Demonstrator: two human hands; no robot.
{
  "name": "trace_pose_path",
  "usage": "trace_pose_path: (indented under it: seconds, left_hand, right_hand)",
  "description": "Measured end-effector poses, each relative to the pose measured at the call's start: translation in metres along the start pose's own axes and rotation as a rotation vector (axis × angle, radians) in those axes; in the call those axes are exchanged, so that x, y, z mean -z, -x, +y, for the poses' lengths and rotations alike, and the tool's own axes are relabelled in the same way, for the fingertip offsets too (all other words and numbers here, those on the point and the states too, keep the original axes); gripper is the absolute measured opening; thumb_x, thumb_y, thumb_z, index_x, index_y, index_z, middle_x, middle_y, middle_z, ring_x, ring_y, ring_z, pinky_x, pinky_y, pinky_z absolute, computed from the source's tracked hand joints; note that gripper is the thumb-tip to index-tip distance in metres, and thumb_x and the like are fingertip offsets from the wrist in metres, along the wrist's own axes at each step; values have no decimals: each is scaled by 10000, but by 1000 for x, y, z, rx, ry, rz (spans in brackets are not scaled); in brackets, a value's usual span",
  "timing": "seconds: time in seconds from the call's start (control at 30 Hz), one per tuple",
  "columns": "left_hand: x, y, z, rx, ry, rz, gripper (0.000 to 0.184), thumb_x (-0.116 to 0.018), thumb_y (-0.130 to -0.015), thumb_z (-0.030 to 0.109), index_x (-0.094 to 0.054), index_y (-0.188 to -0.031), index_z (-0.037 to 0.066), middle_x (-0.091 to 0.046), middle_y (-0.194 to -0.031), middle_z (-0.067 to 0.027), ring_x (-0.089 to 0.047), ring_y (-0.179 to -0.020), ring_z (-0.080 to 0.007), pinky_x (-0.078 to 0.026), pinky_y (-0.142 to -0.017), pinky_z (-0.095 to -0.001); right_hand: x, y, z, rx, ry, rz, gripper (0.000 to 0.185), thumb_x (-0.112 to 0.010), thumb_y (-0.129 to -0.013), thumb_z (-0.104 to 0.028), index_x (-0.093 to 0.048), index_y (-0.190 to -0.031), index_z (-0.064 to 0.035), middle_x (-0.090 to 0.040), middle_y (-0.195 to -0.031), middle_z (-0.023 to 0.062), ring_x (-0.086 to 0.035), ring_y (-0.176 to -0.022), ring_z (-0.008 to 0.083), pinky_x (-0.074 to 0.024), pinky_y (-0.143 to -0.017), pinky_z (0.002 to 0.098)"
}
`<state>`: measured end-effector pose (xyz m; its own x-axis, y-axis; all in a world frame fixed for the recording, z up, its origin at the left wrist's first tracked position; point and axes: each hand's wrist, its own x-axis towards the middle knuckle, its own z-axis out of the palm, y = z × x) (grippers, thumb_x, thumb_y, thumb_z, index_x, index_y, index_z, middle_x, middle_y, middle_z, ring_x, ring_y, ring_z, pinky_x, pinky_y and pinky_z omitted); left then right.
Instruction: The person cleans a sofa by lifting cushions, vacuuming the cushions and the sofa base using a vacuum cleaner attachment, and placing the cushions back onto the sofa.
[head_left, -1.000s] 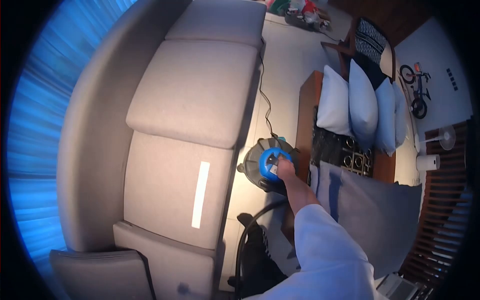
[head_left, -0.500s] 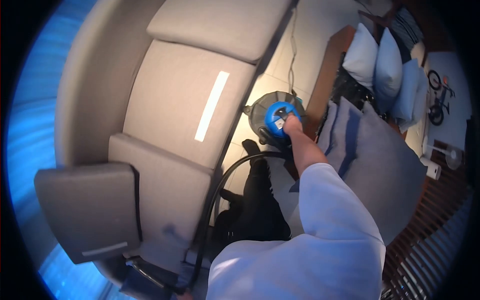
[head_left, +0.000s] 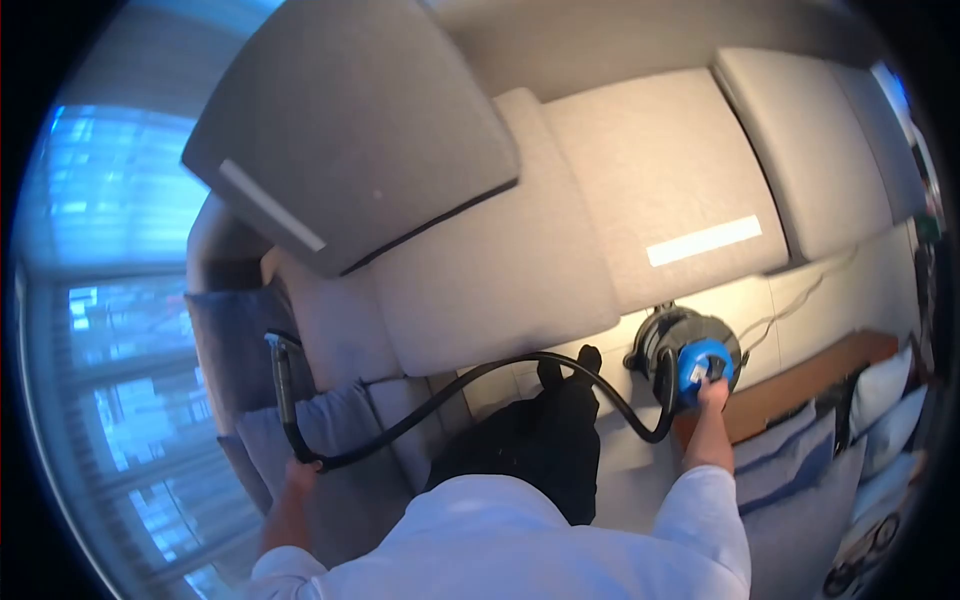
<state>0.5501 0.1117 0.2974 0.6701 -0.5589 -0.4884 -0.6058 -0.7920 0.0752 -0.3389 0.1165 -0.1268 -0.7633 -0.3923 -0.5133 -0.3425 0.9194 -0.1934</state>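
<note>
A canister vacuum cleaner (head_left: 655, 340) with a dark body and a blue top stands on the floor beside the sofa. My right hand (head_left: 713, 392) is closed on the handle of that blue top, the fingers partly hidden. From the canister a black hose (head_left: 480, 372) arcs past my legs to the left. My left hand (head_left: 303, 474) grips the hose end where it meets the vacuum wand (head_left: 284, 385). The wand's flat nozzle (head_left: 283, 340) points away from me, above or against the sofa's left end; contact cannot be made out.
A long grey sofa (head_left: 480, 270) spans the view, with a loose cushion (head_left: 350, 110) tilted on it. White strips mark this cushion and a seat. Right of me are a wooden bench (head_left: 800, 385) and pillows (head_left: 882, 393). A power cord (head_left: 790, 308) trails over the floor.
My view has swung left, bringing the window, my left hand and the whole wand into sight. My right hand remains on the vacuum cleaner's top.
</note>
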Motion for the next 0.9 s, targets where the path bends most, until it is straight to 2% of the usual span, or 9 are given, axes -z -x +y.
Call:
trace_pose_path:
  seconds: [0.17,0.27,0.33,0.43,0.47,0.57,0.67,0.77,0.9]
  left_hand:
    - [2,-6,-36,25,139,-25,317,-749,-769,25,-685,-1078,1,-715,-970,-110,-675,-916,-233,-519,-854,-381]
    - [2,13,-23,60,82,-84,336,-751,-766,51,-669,-1088,1,-703,-953,-121,-675,-909,-261,-517,-863,-395]
    - [-17,26,2,-22,152,-51,335,-739,-762,61,-667,-1084,3,-702,-964,-145,-678,-925,-305,-519,-869,-412]
    - [-46,61,71,-126,191,3,337,-709,-750,70,-664,-1078,8,-693,-1003,-193,-659,-983,-390,-513,-893,-455]
    - [-53,65,82,-167,151,47,341,-691,-742,69,-663,-1077,11,-684,-1032,-216,-638,-1025,-432,-505,-912,-481]
    - [-97,74,72,-214,256,158,332,-683,-723,87,-672,-1049,23,-673,-1076,-232,-601,-1076,-448,-487,-916,-519]
    - [-111,82,65,-231,288,221,326,-702,-711,113,-680,-1027,34,-669,-1054,-226,-596,-1066,-431,-478,-901,-529]
    - [-148,80,45,-183,348,294,312,-723,-693,138,-698,-987,39,-673,-1021,-226,-608,-1032,-426,-481,-874,-530]
    - [-148,45,31,-19,465,184,274,-754,-703,160,-711,-950,50,-678,-990,-225,-615,-1011,-427,-486,-885,-524]
  right_hand:
    - [-42,43,-17,-27,40,-54,463,-715,-884,-241,-565,-1234,22,-681,-1119,302,-641,-1105,456,-504,-970,490]
    - [-14,104,-85,-272,198,-80,724,-729,-879,-369,-399,-1453,-76,-507,-1371,212,-583,-1225,417,-488,-1011,538]
    - [-29,107,-122,-163,193,35,789,-720,-874,-444,-347,-1469,-84,-498,-1356,232,-584,-1209,428,-497,-978,559]
    - [-24,126,-217,328,222,93,853,-705,-876,-448,-306,-1509,-41,-483,-1347,274,-536,-1248,443,-481,-1010,545]
    - [-19,129,-264,302,264,-28,897,-724,-865,-435,-277,-1535,-39,-466,-1385,272,-524,-1267,435,-474,-1021,546]
    - [5,136,-416,610,166,-112,919,-708,-865,-398,-277,-1494,114,-415,-1463,355,-397,-1385,476,-363,-1159,478]
    - [6,120,-609,1064,146,-14,907,-689,-904,-440,-283,-1496,114,-386,-1497,357,-385,-1398,469,-331,-1180,470]
    - [73,211,-798,1311,-4,220,841,-719,-890,-384,-326,-1492,52,-454,-1422,322,-457,-1331,464,-409,-1109,496]
    - [104,312,-1022,1778,25,775,764,-657,-916,-543,-484,-1404,18,-518,-1368,330,-528,-1231,480,-451,-1035,530]
